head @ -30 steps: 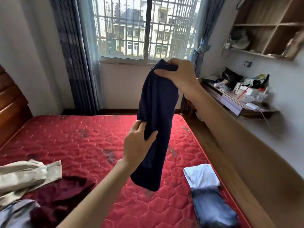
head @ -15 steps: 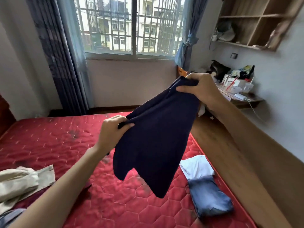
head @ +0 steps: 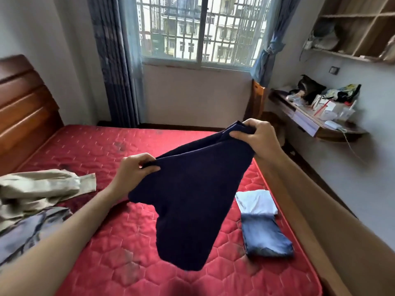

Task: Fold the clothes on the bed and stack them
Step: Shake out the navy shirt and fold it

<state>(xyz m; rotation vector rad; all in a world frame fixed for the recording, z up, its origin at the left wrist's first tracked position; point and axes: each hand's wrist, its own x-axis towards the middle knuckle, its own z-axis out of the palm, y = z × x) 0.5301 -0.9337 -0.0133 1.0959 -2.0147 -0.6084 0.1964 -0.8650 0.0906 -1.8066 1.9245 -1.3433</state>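
A dark navy garment (head: 192,201) hangs in the air above the red mattress (head: 102,150). My left hand (head: 134,169) pinches its near left top corner and my right hand (head: 256,139) grips the far right top corner, so the top edge is stretched between them. Its lower part droops toward the bed. On the mattress's right side lie a folded white garment (head: 256,202) and folded blue jeans (head: 266,237), one touching the other. At the left lie unfolded clothes: a beige garment (head: 38,189) and a grey one (head: 27,231).
A wooden headboard (head: 23,112) stands at the left. The bed's wooden side rail (head: 299,221) runs along the right. A cluttered wall desk (head: 320,112) and open shelves (head: 352,28) are at the far right. A barred window (head: 198,28) with curtains is behind the bed.
My hands have moved apart and lowered, spreading the navy garment from a vertical hanging bundle into a wide stretched sheet. The view has tilted down toward the bed.
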